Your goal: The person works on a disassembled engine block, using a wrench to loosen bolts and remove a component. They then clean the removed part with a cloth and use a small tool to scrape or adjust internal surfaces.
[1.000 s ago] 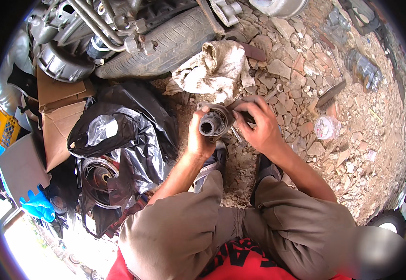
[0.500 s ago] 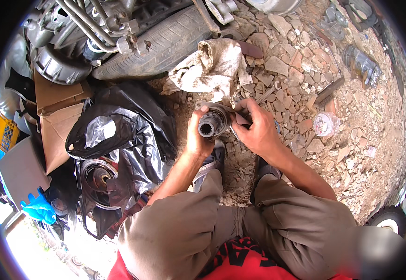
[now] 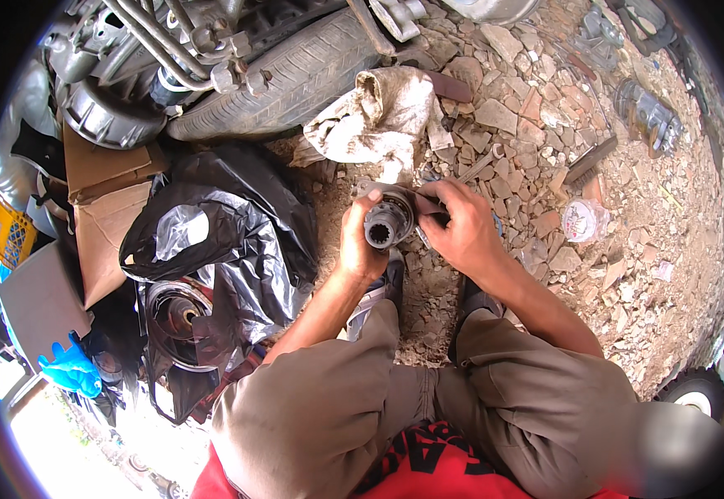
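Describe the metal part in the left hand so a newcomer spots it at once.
Find the black plastic bag left of centre, then move right to the left hand. That hand grips a grey metal part, beside the right hand. Unlike the pale rag beyond it, the part shows a round, hollow end with a toothed inner edge.

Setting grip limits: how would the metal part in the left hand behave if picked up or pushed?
The metal part looks thick-walled, so probably stiff and heavy for its size. Being round at the near end, it could roll if pushed. Bare metal may slip.
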